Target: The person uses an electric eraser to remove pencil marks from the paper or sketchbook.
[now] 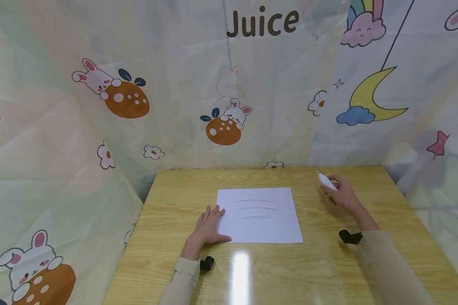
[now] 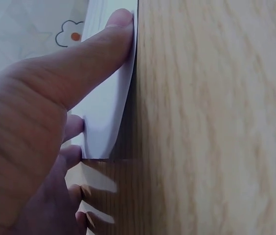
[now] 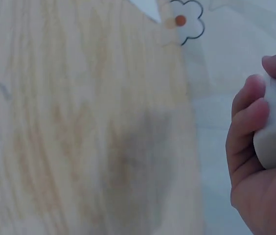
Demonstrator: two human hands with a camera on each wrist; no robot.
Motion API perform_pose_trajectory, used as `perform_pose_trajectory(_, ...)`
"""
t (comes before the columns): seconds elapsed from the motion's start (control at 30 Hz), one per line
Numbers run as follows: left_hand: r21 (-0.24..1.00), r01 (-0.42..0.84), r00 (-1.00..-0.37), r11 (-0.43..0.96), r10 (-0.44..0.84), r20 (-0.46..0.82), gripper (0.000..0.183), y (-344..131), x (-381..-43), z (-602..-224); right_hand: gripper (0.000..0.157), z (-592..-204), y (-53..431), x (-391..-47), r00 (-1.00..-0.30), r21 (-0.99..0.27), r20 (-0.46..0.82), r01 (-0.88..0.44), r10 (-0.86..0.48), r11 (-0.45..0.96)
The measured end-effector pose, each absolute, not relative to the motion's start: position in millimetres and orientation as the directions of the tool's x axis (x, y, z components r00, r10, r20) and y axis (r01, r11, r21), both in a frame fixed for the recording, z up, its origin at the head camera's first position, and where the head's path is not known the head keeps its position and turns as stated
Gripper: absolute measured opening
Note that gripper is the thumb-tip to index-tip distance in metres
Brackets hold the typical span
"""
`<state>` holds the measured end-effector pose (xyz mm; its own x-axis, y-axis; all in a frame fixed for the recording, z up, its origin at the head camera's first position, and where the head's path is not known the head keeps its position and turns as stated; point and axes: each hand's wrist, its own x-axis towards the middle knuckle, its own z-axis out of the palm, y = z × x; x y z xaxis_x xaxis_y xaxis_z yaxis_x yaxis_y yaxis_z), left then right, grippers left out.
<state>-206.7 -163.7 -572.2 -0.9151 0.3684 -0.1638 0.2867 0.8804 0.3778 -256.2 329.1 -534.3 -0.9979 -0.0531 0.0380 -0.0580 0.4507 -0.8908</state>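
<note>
A white sheet of paper lies on the table with several thin, slightly curved lines drawn across it. My left hand rests spread at the paper's left edge, thumb along the lower left corner. In the left wrist view the thumb presses on the sheet, whose near edge lifts a little off the wood. To the right of the paper, my right hand holds a white correction pen above the table, its thin tip pointing up and left. Curled fingers grip the pen's thick body in the right wrist view.
The wooden table ends at a printed cloth backdrop behind it and on both sides. Black wrist cameras sit at both cuffs. A bright glare strip lies on the table below the paper.
</note>
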Motion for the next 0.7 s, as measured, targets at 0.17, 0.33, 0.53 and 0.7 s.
perform_pose_trajectory(0.17,0.376,0.292,-0.915,0.879,0.371,-0.157,0.106,-163.6,-206.6,-572.4,0.054,-523.3,320.8,-256.7,-0.994,-0.890,0.044,-0.086,-0.102,0.447)
perform_pose_trajectory(0.33,0.364,0.292,-0.914,0.884,0.370,-0.164,0.107,-164.2,-205.5,-569.9,0.053,-515.4,312.7,-257.3,-0.990,-0.888,0.053,-0.108,-0.134,0.447)
perform_pose_trajectory(0.53,0.375,0.290,-0.916,0.880,0.369,-0.157,0.106,-164.2,-204.5,-567.4,0.051,-507.5,306.2,-255.2,-0.988,-0.858,0.078,-0.133,-0.130,0.496)
perform_pose_trajectory(0.7,0.351,0.287,-0.914,0.891,0.364,-0.177,0.105,-159.3,-207.2,-563.1,0.043,-503.3,302.1,-251.7,-0.980,-0.779,0.158,-0.201,-0.124,0.594)
